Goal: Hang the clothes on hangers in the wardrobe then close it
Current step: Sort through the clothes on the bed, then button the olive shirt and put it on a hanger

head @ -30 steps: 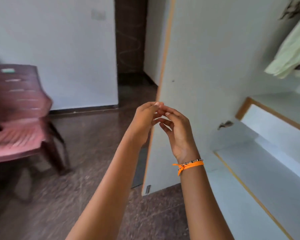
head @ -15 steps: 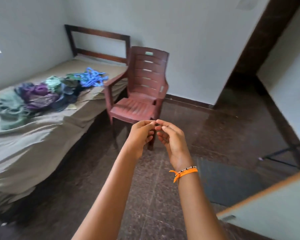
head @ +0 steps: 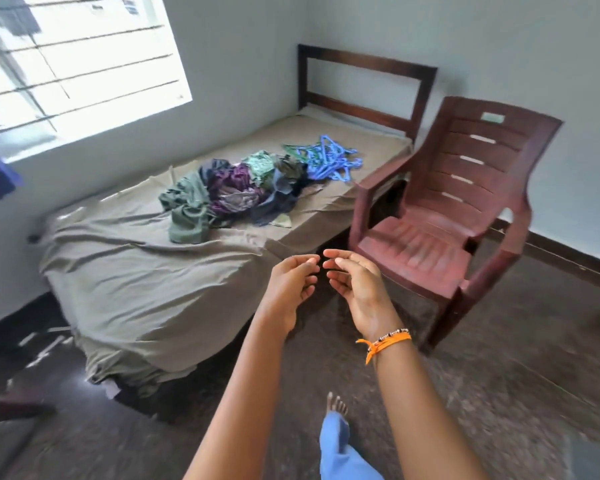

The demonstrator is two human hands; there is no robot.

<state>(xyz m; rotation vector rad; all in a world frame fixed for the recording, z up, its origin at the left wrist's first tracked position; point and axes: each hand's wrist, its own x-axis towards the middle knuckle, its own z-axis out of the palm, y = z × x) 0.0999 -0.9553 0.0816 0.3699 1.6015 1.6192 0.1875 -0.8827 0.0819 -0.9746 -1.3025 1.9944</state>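
Observation:
A heap of crumpled clothes in green, purple and dark blue lies on the bed. Beside it, toward the headboard, is a tangle of blue and green plastic hangers. My left hand and my right hand are raised side by side in front of me, over the bed's near corner. Both have loosely curled fingers and hold nothing; their fingertips are slightly apart. An orange thread band circles my right wrist. The wardrobe is out of view.
A dark red plastic chair stands right of the bed, close to the hangers. A barred window is on the left wall. Dark floor lies between me and the bed; my bare foot steps forward.
The view has swung left from the wardrobe door to the bed and chair and come closer to them. My fingertips, touching before, have parted a little.

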